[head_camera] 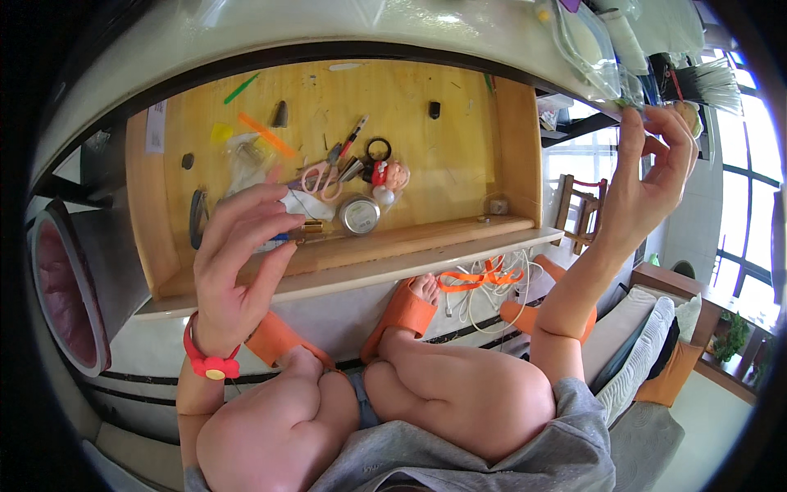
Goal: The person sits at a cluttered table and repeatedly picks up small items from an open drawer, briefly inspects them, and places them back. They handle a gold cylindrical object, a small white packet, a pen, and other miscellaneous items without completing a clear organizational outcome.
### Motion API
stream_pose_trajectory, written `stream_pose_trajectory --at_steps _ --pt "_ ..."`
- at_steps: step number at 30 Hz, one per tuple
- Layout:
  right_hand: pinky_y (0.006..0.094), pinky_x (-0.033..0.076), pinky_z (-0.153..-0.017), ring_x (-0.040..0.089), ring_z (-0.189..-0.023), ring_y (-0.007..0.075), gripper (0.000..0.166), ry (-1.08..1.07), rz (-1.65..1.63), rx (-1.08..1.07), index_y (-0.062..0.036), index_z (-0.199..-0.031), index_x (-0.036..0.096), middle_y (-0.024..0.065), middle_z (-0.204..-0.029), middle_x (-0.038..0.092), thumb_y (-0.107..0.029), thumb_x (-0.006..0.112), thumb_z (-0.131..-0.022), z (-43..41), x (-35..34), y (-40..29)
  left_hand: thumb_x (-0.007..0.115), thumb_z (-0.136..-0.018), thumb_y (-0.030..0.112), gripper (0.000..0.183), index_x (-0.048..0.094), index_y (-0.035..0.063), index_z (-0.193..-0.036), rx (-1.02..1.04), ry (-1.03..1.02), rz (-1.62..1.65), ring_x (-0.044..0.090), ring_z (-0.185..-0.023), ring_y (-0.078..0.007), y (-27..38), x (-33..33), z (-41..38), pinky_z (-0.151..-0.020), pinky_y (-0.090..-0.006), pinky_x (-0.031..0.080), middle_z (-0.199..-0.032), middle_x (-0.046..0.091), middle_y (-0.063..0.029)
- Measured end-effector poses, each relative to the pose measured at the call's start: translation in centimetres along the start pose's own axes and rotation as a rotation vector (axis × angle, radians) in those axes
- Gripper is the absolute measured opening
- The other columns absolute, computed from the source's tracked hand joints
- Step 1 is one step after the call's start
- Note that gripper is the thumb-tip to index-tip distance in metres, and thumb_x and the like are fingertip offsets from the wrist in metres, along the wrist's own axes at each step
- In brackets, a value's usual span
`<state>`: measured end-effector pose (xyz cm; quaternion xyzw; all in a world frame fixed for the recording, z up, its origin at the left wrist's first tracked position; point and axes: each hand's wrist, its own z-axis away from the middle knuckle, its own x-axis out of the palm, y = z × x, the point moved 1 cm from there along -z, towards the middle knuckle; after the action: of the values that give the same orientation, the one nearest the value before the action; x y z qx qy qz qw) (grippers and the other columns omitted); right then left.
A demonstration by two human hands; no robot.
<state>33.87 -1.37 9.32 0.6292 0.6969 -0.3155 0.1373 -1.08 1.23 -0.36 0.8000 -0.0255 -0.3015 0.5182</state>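
My left hand [237, 264], with a red flower band at the wrist, hovers over the front left of an open wooden drawer [344, 258]. Its fingers are apart, beside a small item with a gold-coloured cap [312, 227]. Pink-handled scissors [321, 179], a round lidded container [359, 215], a black ring [378, 149] and a small figurine [391, 174] lie in the drawer. Raised at the right, my right hand [658, 154] has thumb and fingers curled near the tabletop's edge; whether something small is between the fingertips cannot be told.
Above the drawer runs a glossy tabletop [393, 21], with a clear plastic container [587, 49] and a bristle brush [707, 83] at the right. White cables [486, 295] and an orange strap [458, 282] lie below the drawer. A small wooden chair [581, 209] stands beyond its right side.
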Motion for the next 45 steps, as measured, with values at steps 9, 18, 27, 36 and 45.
stream_pose_trajectory --at_steps 9,18,27,36,45 --pt "0.0213 0.044 -0.066 0.053 -0.072 0.0099 0.019 0.092 -0.232 -0.137 -0.0015 -0.095 0.056 0.0068 -0.087 0.063 -0.001 0.073 -0.084 2.1 -2.6 1.4 0.067 -0.078 -0.004 0.024 0.068 -0.0003 -0.102 0.036 -0.019 -0.055 0.062 -0.099 -0.0246 -0.1 -0.1 -0.2 -0.088 -0.0339 0.049 -0.118 0.059 -0.0157" --pt "0.0331 0.051 -0.062 0.066 -0.069 0.0243 0.011 -1.220 0.229 0.143 -0.0035 -0.092 0.069 0.0129 -0.078 0.068 -0.008 0.065 -0.083 8.3 1.2 4.1 0.066 -0.080 -0.001 0.023 0.068 -0.0003 -0.104 0.061 0.003 -0.047 0.062 -0.094 -0.0238 -0.4 0.2 0.0 -0.084 -0.0332 0.050 -0.119 0.058 -0.0165" --pt "0.0381 0.053 -0.077 0.067 -0.081 0.0332 0.015 -1.479 0.363 -0.133 -0.0017 -0.086 0.068 0.0151 -0.084 0.069 -0.016 0.068 -0.080 11.4 5.5 8.0 0.066 -0.081 0.000 0.023 0.067 -0.0009 -0.104 0.054 0.004 -0.038 0.062 -0.094 -0.0240 -0.4 0.2 0.0 -0.084 -0.0330 0.050 -0.119 0.058 -0.0171" --pt "0.0339 0.052 -0.073 0.068 -0.079 0.0256 0.020 -1.537 0.048 0.253 -0.0015 -0.095 0.063 0.0121 -0.084 0.070 -0.019 0.067 -0.087 11.1 6.2 8.6 0.066 -0.081 0.000 0.023 0.068 -0.0001 -0.104 0.056 0.002 -0.037 0.062 -0.093 -0.0238 -0.3 0.2 -0.1 -0.083 -0.0328 0.050 -0.118 0.059 -0.0167" --pt "0.0263 0.052 -0.079 0.064 -0.085 0.0141 0.033 -1.259 -0.441 0.513 -0.0030 -0.116 0.058 0.0099 -0.097 0.066 -0.005 0.068 -0.085 8.9 4.3 5.6 0.067 -0.079 -0.001 0.023 0.068 0.0006 -0.102 0.033 0.004 -0.015 0.062 -0.092 -0.0238 -0.4 0.2 0.0 -0.083 -0.0325 0.050 -0.118 0.059 -0.0164"
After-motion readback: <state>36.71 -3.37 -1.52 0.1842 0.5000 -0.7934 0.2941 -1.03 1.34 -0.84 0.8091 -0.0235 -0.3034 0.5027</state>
